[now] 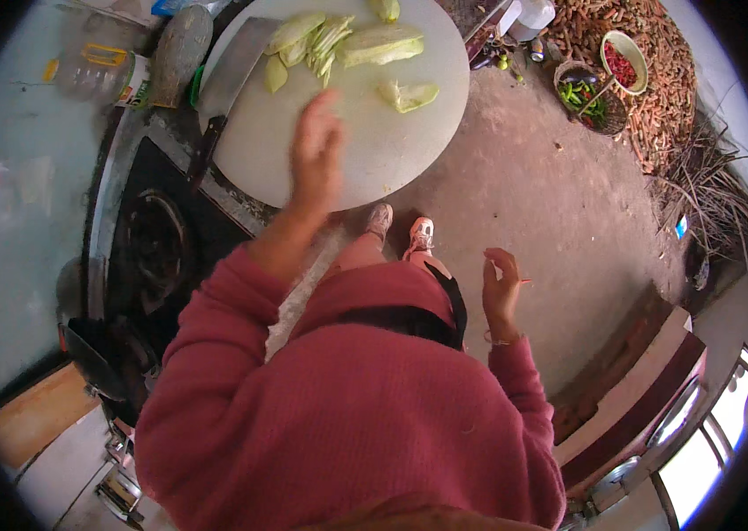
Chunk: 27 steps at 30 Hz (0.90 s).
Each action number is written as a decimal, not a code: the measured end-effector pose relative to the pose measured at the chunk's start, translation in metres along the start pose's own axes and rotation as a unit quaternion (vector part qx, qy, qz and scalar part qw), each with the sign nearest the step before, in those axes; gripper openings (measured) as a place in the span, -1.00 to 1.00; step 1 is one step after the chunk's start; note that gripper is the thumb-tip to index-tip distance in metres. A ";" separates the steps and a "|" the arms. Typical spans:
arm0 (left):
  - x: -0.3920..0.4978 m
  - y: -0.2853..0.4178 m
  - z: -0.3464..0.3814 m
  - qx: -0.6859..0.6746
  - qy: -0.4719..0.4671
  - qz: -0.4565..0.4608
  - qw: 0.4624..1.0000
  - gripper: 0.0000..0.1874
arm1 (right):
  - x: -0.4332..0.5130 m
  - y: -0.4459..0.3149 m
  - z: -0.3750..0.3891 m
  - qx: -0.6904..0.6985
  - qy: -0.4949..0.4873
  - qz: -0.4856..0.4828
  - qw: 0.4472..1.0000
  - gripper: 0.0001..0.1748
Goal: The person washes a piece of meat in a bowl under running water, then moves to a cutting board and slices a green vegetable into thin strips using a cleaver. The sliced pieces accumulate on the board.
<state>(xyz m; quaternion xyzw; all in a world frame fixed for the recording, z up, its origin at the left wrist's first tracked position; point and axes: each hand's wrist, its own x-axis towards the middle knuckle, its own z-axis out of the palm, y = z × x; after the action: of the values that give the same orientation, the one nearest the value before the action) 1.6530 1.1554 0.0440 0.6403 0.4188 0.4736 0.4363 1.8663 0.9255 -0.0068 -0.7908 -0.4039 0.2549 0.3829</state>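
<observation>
My left hand (317,152), blurred by motion, is over the near part of a round pale cutting board (374,152) and holds nothing, its fingers apart. Beyond it lie pale green vegetable slices (294,33), a bundle of thin strips (329,46), a large piece (384,45) and a smaller cut piece (408,97). A cleaver (234,73) rests along the board's left side, its dark handle past the rim. At my right side, my right hand (502,289) hangs above the floor with curled fingers. Beside it shows a small red sliver (525,281); whether it is held is unclear.
Left of the board are a large gourd (181,53), a clear plastic jug (92,73) and a dark stove burner (156,232). At far right, corncobs (669,86) are heaped near a basket of green peppers (580,96) and a bowl of red peppers (619,63).
</observation>
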 end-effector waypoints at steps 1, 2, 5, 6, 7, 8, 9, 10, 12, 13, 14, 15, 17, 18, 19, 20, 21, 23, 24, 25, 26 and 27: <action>0.014 -0.004 -0.025 0.109 0.015 0.046 0.993 -0.55 | -0.001 0.003 -0.001 0.000 0.004 0.006 1.000 -0.83; 0.016 -0.008 -0.040 0.202 0.024 0.046 0.978 -0.55 | -0.004 0.007 -0.003 -0.003 0.011 0.018 1.000 -0.82; 0.003 -0.018 -0.044 0.468 0.012 0.047 0.882 -0.53 | -0.014 0.021 -0.014 -0.032 0.016 0.059 0.998 -0.82; -0.006 -0.018 -0.029 0.567 -0.027 0.025 0.823 -0.52 | -0.016 0.024 -0.016 -0.046 0.017 0.073 0.996 -0.82; -0.018 -0.016 -0.007 0.465 -0.077 0.075 0.879 -0.50 | -0.017 0.028 -0.018 -0.073 0.020 0.100 0.992 -0.82; -0.035 -0.010 0.018 0.366 -0.152 0.082 0.914 -0.49 | -0.017 0.032 -0.020 -0.063 0.015 0.085 0.994 -0.82; -0.056 0.001 0.043 0.270 -0.267 0.123 0.917 -0.49 | -0.017 0.034 -0.021 -0.067 0.011 0.083 0.994 -0.83; -0.066 0.009 0.057 0.172 -0.390 0.166 0.889 -0.49 | -0.016 0.037 -0.023 -0.078 0.004 0.100 0.992 -0.83; -0.059 0.012 0.056 0.181 -0.322 0.185 0.911 -0.48 | -0.015 0.041 -0.023 -0.073 0.007 0.060 0.996 -0.83; -0.053 0.013 0.049 0.212 -0.305 0.178 0.911 -0.48 | -0.015 0.042 -0.023 -0.074 0.007 0.052 0.996 -0.83; -0.041 0.009 0.033 0.153 -0.224 0.159 0.949 -0.48 | -0.015 0.044 -0.023 -0.070 0.008 0.054 0.996 -0.83; -0.030 0.005 0.009 0.243 -0.184 0.151 0.940 -0.48 | -0.016 0.045 -0.023 -0.063 0.010 0.056 0.996 -0.83; -0.023 0.001 -0.019 0.388 -0.146 0.135 0.900 -0.47 | -0.018 0.048 -0.022 -0.056 0.019 0.065 0.996 -0.82; -0.027 0.002 -0.024 0.444 -0.147 0.126 0.875 -0.47 | -0.019 0.049 -0.022 -0.057 0.023 0.072 0.995 -0.82; -0.034 0.005 -0.025 0.505 -0.159 0.094 0.843 -0.47 | -0.020 0.050 -0.021 -0.066 0.023 0.095 0.993 -0.82; -0.042 0.008 -0.015 0.476 -0.167 0.142 0.851 -0.45 | -0.019 0.051 -0.021 -0.058 0.022 0.088 0.994 -0.81; -0.048 0.010 0.002 0.430 -0.273 0.119 0.852 -0.44 | -0.018 0.052 -0.021 -0.057 0.018 0.096 0.994 -0.81; -0.063 0.020 0.034 0.306 -0.398 0.139 0.853 -0.43 | -0.014 0.052 -0.021 -0.059 0.004 0.093 0.994 -0.80; -0.064 0.023 0.046 0.246 -0.422 0.177 0.854 -0.43 | -0.011 0.052 -0.021 -0.059 0.002 0.081 0.995 -0.80; -0.062 0.025 0.050 0.194 -0.470 0.226 0.831 -0.43 | -0.008 0.051 -0.021 -0.057 0.006 0.057 0.997 -0.80; -0.057 0.025 0.049 0.222 -0.382 0.192 0.877 -0.45 | -0.006 0.049 -0.022 -0.059 0.005 0.076 0.995 -0.79; -0.049 0.023 0.041 0.261 -0.313 0.171 0.897 -0.48 | -0.004 0.047 -0.022 -0.057 0.011 0.079 0.995 -0.78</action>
<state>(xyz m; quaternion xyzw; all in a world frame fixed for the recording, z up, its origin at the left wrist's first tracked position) 1.6860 1.0959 0.0476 0.9081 0.2529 0.1900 0.2744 1.9007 0.8955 -0.0323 -0.8434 -0.3495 0.2524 0.3206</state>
